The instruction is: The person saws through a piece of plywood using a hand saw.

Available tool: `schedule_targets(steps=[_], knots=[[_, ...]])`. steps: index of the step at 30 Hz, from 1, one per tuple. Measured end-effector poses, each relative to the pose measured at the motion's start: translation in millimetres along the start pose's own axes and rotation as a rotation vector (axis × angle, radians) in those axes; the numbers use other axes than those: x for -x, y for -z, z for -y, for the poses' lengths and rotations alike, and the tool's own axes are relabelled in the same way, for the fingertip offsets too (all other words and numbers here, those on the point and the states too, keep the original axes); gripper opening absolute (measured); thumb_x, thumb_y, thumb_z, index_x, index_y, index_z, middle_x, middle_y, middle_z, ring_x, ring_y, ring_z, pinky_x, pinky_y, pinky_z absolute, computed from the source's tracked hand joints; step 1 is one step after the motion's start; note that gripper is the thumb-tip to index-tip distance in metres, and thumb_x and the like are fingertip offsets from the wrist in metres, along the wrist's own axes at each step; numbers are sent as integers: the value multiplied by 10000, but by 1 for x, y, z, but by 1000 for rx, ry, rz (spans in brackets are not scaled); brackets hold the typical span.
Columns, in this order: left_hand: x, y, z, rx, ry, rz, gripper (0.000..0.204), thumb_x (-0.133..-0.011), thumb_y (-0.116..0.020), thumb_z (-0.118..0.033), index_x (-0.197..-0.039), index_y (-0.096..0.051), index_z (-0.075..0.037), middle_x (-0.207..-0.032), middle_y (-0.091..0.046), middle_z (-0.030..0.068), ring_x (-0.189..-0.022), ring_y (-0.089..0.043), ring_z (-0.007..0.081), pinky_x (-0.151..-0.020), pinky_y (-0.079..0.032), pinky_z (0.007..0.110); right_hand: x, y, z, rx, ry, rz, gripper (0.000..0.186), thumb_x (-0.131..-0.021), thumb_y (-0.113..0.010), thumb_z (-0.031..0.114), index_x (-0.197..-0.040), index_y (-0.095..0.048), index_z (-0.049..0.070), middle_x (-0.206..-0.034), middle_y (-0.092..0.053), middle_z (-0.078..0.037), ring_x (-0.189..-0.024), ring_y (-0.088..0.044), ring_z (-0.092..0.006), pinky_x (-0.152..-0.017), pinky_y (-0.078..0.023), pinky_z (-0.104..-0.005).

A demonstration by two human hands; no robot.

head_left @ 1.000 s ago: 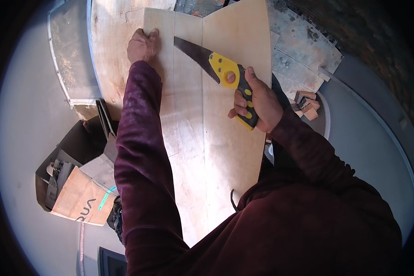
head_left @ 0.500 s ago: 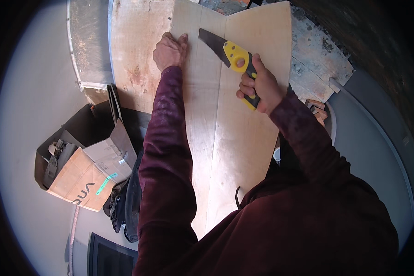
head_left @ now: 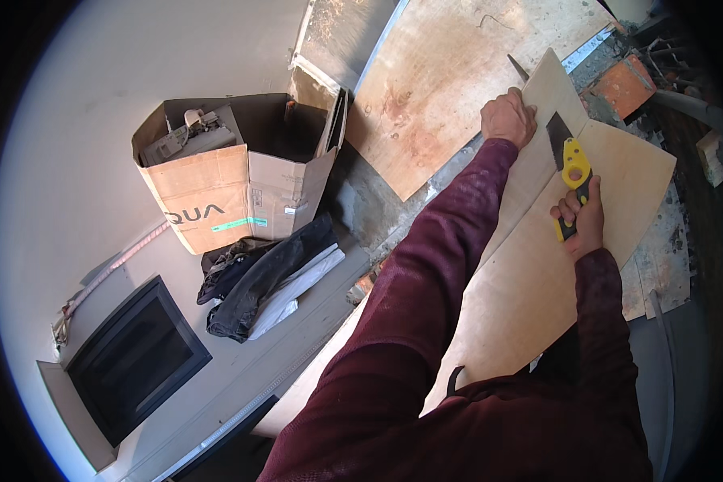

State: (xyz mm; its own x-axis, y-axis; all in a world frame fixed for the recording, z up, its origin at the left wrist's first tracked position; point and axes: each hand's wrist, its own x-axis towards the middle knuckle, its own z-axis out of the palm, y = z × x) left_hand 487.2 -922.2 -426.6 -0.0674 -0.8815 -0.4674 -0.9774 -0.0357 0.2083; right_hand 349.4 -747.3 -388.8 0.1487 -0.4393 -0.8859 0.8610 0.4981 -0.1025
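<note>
While both hands work, one handsaw (head_left: 569,157) with a yellow-and-black handle and dark flat blade sits in the right hand (head_left: 584,218), grip clenched round the handle, blade resting on one pale, smooth plywood sheet (head_left: 538,281). Left hand (head_left: 508,118) is curled, pressing down on the sheet's far edge. One second, reddish-stained plywood panel (head_left: 442,80) lies beyond. One open brown cardboard box (head_left: 233,185), one crumpled black cloth (head_left: 257,273), one black-framed glass panel (head_left: 132,357) on the floor.
</note>
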Motion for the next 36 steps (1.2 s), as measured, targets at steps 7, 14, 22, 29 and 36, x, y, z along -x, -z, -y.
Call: schedule_targets(steps=[7,14,22,29,36], knots=[[-15,-9,-4,41,60,107,499,-820,-677,-471,-1044,-677,-25,-989,-706,210,-954,-688,342,-858,-527,426,-10,-11,4,-34,64,-41,426,-1040,-329,541,-1047,-539,171,-586,-326,49,-487,-323,-91,-618,-430,-314],[-25,-16,-23,101,5,157,583,-737,-788,-438,-1134,-672,-28,-1033,-707,203,-985,-682,351,-886,-527,417,-4,-2,45,19,2,-1,417,-1047,-329,522,-1037,-515,148,-589,-316,50,-489,-302,-85,-601,-424,-318],[-37,-16,-6,74,14,175,497,-753,-776,-428,-1089,-711,-68,-983,-733,152,-936,-704,301,-865,-534,390,126,22,30,-61,-21,36,470,-1022,-338,582,-1049,-502,143,-567,-305,45,-447,-302,-90,-556,-424,-320],[-31,-36,-23,99,-111,146,481,-748,-771,-421,-1049,-722,-49,-906,-738,142,-853,-711,284,-806,-539,373,-7,-20,31,-72,-18,-132,456,-1034,-331,559,-999,-489,133,-589,-278,47,-473,-282,-106,-581,-408,-328],[-32,-14,-11,66,-77,84,516,-736,-755,-474,-1020,-730,-43,-881,-733,158,-845,-710,306,-796,-536,387,121,14,33,-8,-21,-11,436,-1047,-310,519,-1018,-478,117,-580,-275,37,-466,-285,-99,-531,-419,-337]])
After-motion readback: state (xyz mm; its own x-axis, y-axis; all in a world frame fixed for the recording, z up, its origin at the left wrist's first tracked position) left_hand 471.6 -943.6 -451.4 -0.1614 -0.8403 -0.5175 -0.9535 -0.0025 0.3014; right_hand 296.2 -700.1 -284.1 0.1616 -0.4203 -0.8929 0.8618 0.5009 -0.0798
